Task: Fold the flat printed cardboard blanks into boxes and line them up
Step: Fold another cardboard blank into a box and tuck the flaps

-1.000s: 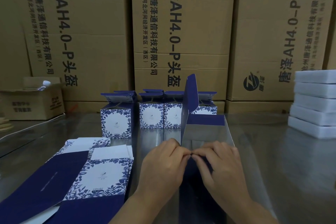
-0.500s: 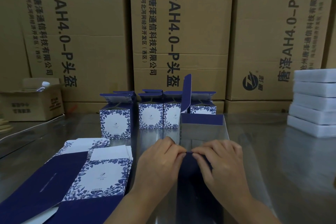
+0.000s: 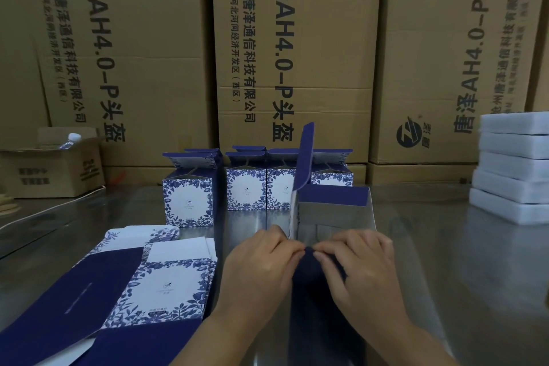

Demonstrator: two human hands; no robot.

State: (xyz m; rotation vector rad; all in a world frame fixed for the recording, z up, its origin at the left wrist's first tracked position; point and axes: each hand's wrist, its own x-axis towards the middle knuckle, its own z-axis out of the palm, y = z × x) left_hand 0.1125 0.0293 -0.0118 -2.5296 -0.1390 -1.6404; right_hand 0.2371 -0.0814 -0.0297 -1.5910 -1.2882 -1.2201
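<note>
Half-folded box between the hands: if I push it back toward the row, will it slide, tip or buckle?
The half-folded box probably slides easily: the metal table looks smooth and shiny. Likely light and easily buckled, being thin card, open-topped. Its tall upright flap may wobble or tip it.

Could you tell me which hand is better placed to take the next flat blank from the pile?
Probably the left hand: the pile of flat blanks lies beside it, while the right hand would have to cross the half-folded box.
</note>
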